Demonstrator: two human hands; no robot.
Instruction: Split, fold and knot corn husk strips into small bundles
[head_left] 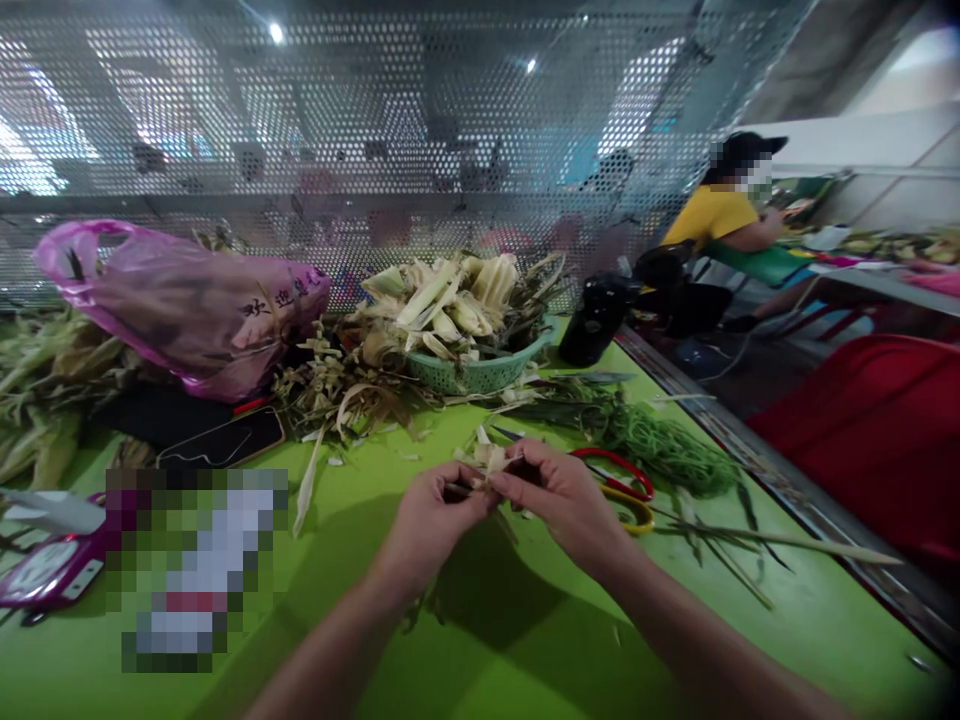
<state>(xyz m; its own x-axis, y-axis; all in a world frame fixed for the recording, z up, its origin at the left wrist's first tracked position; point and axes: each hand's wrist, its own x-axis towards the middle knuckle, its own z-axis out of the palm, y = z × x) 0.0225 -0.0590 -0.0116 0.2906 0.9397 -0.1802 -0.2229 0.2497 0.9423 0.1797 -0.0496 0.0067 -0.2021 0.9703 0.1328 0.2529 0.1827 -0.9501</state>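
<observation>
A small pale piece of folded corn husk point(491, 458) is pinched between my two hands above the green table point(345, 600). My left hand point(442, 510) grips its lower left side between thumb and fingers. From the right, my right hand point(555, 490) pinches the same piece with thumb and forefinger. Just beyond my right hand lie scissors point(637, 505) with one red and one yellow handle, their blades partly hidden. Past my hands stands a green plastic basket point(480, 375) heaped with dry corn husks point(450, 300).
A pink plastic bag point(187, 300), a phone point(225, 440) and a purple device point(56, 570) are on the left. Green stringy fibres point(667, 445) and a black bottle point(589, 320) lie toward the right. A person in yellow point(709, 215) sits beyond a red chair point(870, 440).
</observation>
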